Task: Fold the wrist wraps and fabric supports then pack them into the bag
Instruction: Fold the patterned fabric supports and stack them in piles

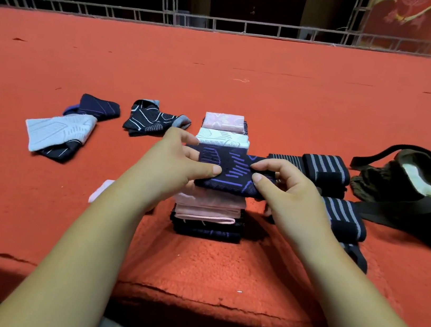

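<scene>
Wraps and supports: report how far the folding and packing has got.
Done: a folded stack and rolled striped wraps beside it. In hand: left grip and right grip pinch a navy support above the stack. Left: loose supports on the left need folding, and everything seems yet to go into the bag.

Left hand [178,163] and right hand [286,184] pinch navy-purple support [232,170] above folded stack [208,215] on red carpet [246,90]; dark bag [410,188] at right.
</scene>
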### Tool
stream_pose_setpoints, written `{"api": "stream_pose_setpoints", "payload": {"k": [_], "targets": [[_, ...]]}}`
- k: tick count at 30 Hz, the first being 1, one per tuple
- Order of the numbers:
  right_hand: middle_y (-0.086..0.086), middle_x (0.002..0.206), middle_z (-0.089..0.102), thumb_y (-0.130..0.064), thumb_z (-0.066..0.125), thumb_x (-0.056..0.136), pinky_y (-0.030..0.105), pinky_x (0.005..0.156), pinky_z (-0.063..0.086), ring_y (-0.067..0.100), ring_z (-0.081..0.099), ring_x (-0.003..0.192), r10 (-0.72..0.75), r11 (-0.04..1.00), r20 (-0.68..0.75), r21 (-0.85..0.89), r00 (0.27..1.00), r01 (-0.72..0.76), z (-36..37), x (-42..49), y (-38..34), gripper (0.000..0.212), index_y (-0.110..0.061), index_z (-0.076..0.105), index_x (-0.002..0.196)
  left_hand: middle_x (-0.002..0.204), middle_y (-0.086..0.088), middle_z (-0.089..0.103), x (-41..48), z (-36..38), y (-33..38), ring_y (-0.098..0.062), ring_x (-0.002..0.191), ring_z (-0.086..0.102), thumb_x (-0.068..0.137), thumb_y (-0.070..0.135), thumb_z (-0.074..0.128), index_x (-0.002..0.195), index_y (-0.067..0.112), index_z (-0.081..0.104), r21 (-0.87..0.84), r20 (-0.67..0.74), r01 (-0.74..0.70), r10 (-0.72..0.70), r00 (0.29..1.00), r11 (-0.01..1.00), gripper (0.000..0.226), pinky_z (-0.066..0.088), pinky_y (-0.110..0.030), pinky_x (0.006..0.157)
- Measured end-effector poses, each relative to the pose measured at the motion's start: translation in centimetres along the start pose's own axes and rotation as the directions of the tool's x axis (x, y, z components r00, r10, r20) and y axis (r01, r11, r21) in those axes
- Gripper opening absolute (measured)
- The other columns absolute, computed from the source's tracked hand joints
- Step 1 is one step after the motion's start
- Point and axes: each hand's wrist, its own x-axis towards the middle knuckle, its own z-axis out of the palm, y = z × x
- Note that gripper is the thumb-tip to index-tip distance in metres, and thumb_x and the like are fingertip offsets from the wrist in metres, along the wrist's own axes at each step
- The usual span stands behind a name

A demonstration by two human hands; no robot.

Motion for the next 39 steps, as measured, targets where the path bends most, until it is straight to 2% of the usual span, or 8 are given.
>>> {"api": "stream_pose_setpoints", "payload": {"k": [3,9,13,17,22,26,31,39], "targets": [[-0.005,0.084,0.072,-0.022,0.067,0.101,0.032,0.071,0.049,0.013,0.062,0.068,-0.018,1.000,0.037,-0.011,0.999,0.019,0.7,0.0,-1.6,0.025,-0.044,0.077,0.107,0.110,-0.012,0.074,-0.1,-1.4,0.4,-0.027,0.089,0.080,0.087,0.009,0.088,0.118,0.012,0.047,-0.054,-0.098,-0.052,0.047,0.994,0.997,0.052,0.067,-0.050,0.075],[-0.019,0.091,0.074,-0.021,0.065,0.098,0.026,0.081,0.051,0.004,0.068,0.083,-0.056,0.992,0.120,-0.105,0.991,0.069,5.8,1.7,-6.6,0.027,-0.040,0.080,0.111,0.079,-0.003,0.064,-0.7,-7.0,0.0,-0.016,0.069,0.064,0.093,0.012,0.080,0.085,0.016,0.058,0.053,-0.238,-0.151,0.160,0.958,0.987,0.024,0.060,-0.038,0.062],[-0.003,0.117,0.073,-0.023,0.063,0.094,0.030,0.101,0.052,0.011,0.070,0.102,-0.065,0.941,0.262,-0.305,0.963,0.146,11.9,2.8,-8.4,0.031,-0.037,0.079,0.117,0.077,-0.002,0.066,-0.9,-11.7,-2.2,-0.015,0.066,0.064,0.090,0.011,0.082,0.080,0.016,0.061,0.094,-0.371,-0.062,0.093,0.924,0.994,0.024,0.059,-0.036,0.061],[0.008,0.128,0.064,-0.019,0.059,0.098,0.025,0.093,0.044,0.024,0.066,0.110,0.004,0.859,0.384,-0.474,0.923,0.193,17.0,2.4,-9.2,0.034,-0.029,0.077,0.125,0.077,-0.007,0.071,-1.1,-15.0,-5.7,-0.022,0.066,0.064,0.086,0.011,0.085,0.079,0.012,0.068,0.128,-0.426,0.104,-0.040,0.904,0.986,0.019,0.060,-0.041,0.067],[0.014,0.133,0.058,-0.013,0.052,0.104,0.033,0.098,0.046,0.033,0.058,0.125,0.236,0.725,0.437,-0.674,0.868,0.142,20.8,1.3,-9.7,0.035,-0.013,0.068,0.135,0.077,-0.006,0.077,-1.2,-15.9,-9.1,-0.020,0.063,0.066,0.082,0.019,0.087,0.082,0.015,0.073,0.347,-0.402,0.258,-0.106,0.910,0.902,0.015,0.053,-0.032,0.059],[0.004,0.086,0.050,-0.013,0.052,0.104,0.037,0.084,0.047,0.034,0.056,0.097,0.286,0.677,0.436,-0.722,0.853,0.142,21.5,0.9,-8.4,0.029,-0.004,0.068,0.125,0.075,-0.005,0.076,-0.6,-16.0,-9.7,-0.023,0.063,0.067,0.082,0.022,0.087,0.080,0.014,0.074,0.395,-0.349,0.290,-0.150,0.925,0.872,0.015,0.058,-0.033,0.063],[0.014,0.134,0.045,-0.016,0.056,0.102,0.040,0.090,0.044,0.039,0.055,0.124,0.258,0.586,0.404,-0.788,0.878,0.190,22.4,0.1,-7.3,0.032,-0.009,0.059,0.133,0.071,-0.006,0.070,-0.3,-15.7,-9.4,-0.024,0.069,0.061,0.088,0.026,0.082,0.075,0.016,0.074,0.453,-0.269,0.366,-0.267,0.925,0.813,0.019,0.040,-0.027,0.059],[0.014,0.141,0.048,-0.030,0.052,0.103,0.043,0.103,0.042,0.041,0.043,0.133,0.275,0.487,0.384,-0.846,0.882,0.217,23.5,2.4,-8.0,0.037,-0.011,0.067,0.130,0.079,-0.013,0.072,-0.2,-17.1,-10.1,-0.024,0.064,0.062,0.091,0.025,0.081,0.084,0.015,0.071,0.270,-0.201,0.315,-0.267,0.942,0.910,0.016,0.058,-0.037,0.070]]}}
